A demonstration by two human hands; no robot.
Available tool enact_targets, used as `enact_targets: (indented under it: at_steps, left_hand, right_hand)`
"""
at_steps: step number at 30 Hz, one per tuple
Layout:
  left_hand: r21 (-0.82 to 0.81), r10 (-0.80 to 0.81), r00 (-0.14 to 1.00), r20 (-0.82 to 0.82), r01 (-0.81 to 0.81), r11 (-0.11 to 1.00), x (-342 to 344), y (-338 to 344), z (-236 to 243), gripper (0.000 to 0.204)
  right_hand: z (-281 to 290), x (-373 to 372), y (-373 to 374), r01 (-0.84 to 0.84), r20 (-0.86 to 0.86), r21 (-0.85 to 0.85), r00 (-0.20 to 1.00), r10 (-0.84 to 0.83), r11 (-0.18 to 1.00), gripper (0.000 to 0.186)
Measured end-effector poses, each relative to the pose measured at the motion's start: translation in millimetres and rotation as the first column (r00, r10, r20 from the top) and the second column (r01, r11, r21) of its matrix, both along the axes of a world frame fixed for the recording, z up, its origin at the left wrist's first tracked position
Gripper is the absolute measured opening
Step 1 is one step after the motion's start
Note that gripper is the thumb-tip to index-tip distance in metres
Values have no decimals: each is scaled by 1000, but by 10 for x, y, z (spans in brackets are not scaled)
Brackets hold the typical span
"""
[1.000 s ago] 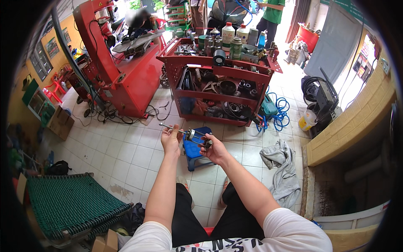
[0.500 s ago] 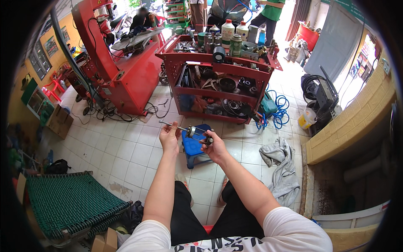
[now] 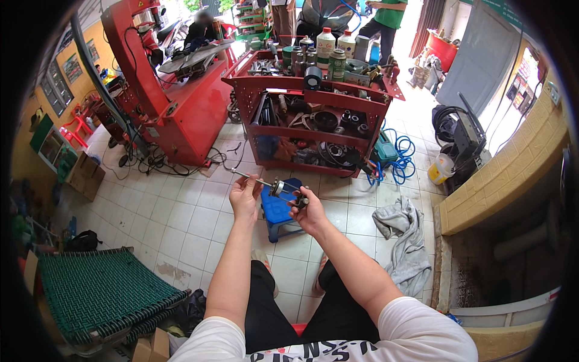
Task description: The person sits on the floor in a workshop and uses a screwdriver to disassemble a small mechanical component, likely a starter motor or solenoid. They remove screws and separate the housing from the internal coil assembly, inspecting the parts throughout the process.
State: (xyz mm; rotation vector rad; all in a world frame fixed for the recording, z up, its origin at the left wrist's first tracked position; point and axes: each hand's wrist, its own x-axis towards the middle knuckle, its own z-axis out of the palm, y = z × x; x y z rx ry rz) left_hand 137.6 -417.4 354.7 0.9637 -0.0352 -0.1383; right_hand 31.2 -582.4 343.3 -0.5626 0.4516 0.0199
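Between my hands is a metal tool with a long rod, a round silver plate and thin bars ending in a dark fitting. My left hand pinches the rod toward its left end, with fingers closed round it. My right hand grips the dark end of the same tool. The tool hangs tilted above a blue plastic stool on the tiled floor, which it partly hides. Exactly how the bars join the plate is too small to tell.
Ahead stands a red tool cart loaded with cans and parts, left of it a red machine. A grey cloth and coiled blue hose lie right. A green woven seat is lower left. People stand behind the cart.
Both hands and the tool stay in nearly the same place, with slight shifts of the fingers and of the tool's tilt. The whole view has moved slightly relative to the room.
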Motion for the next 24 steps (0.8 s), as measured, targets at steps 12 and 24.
enact_targets:
  at_steps: [12,24]
  left_hand:
    - [-182,-97,993,66,108,977,-106,-75,228,31]
    - [-109,-42,999,21,44,993,-18,-1,50,29]
  right_hand:
    - [-19,-10,21,-4,4,34,1000,4,999,31]
    - [11,-12,62,-20,-20,10,1000,20,1000,32]
